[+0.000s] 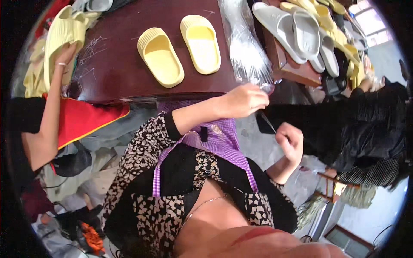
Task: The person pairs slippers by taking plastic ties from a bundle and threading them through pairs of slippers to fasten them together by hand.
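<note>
**At the table edge: hands on clear plastic**

Along the near rim of the dark red-brown polished table point(124, 81), bare wood lies open left of and in front of the two pale yellow ribbed foam slippers point(178, 49); the right end is crowded with a heap of grey and yellow slippers point(307, 32).

Glossy, crinkled stack of clear plastic bags point(245, 47) runs from the far edge down to the rim.

Left hand point(245, 101) sits at the rim, fingers closed in a pinch on the stack's lower end. Right hand point(290, 142) hangs off the table, below and just right of it, curled shut on a thin dark strip point(267, 122); material unclear.

Another person's hand point(64, 58) grips a yellow slipper point(60, 36) at the far left.
</note>
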Motion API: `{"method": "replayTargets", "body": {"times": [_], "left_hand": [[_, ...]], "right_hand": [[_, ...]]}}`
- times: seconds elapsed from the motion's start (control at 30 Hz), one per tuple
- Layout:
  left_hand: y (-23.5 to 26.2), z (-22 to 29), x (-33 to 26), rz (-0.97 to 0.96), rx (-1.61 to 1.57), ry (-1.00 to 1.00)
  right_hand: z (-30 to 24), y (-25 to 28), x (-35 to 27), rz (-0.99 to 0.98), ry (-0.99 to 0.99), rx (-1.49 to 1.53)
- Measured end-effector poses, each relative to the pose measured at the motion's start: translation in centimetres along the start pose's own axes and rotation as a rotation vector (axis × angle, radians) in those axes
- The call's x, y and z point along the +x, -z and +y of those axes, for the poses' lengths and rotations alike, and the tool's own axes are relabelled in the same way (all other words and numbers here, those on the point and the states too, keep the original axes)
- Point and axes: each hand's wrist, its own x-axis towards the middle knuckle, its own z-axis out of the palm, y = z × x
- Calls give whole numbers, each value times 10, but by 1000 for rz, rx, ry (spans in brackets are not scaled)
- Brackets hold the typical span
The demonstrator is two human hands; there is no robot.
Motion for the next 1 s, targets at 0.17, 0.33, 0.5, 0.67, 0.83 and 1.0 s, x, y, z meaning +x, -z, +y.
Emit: {"method": "replayTargets", "body": {"times": [0.17,0.33,0.5,0.67,0.83,1.0], "left_hand": [[2,1,-12,-104,-129,22],[34,30,-6,-162,-331,179],[81,67,12,-326,-658,252],[122,88,9,-174,-570,282],[133,91,-6,233,44,554],[126,77,-22,412,102,690]], "right_hand": [[7,18,-33,288,285,355],[19,57,-4,228,480,643],[28,72,52,210,534,976],[17,59,102,472,-29,-95],[-10,14,160,451,293,-561],[-33,-32,170,346,304,-498]]}}
